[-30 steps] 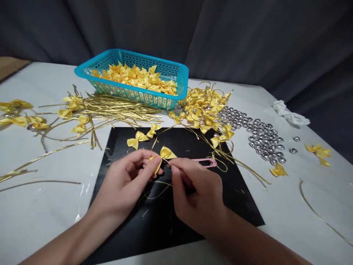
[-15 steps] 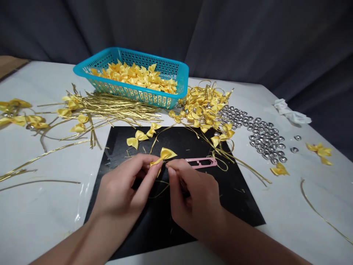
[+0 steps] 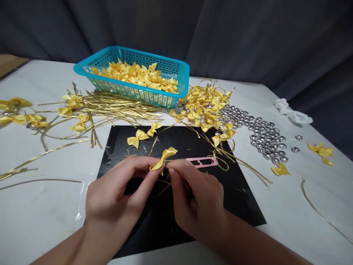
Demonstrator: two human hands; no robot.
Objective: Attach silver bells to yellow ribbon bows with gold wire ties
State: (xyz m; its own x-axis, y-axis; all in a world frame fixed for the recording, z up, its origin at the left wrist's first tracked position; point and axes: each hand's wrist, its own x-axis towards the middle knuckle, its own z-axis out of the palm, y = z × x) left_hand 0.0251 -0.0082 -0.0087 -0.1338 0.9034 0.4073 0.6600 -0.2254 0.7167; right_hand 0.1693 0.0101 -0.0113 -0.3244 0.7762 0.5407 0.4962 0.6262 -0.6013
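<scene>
One yellow ribbon bow [image 3: 163, 159] is pinched between the left hand [image 3: 117, 200] and the right hand [image 3: 197, 200], above the black mat [image 3: 242, 198]. Two more bows [image 3: 143, 134] lie just past the left hand. One pink snipper [image 3: 202, 162] lies beside the right hand.

A single head-worn camera looks forward and down, close over the table [image 3: 41, 206].
</scene>
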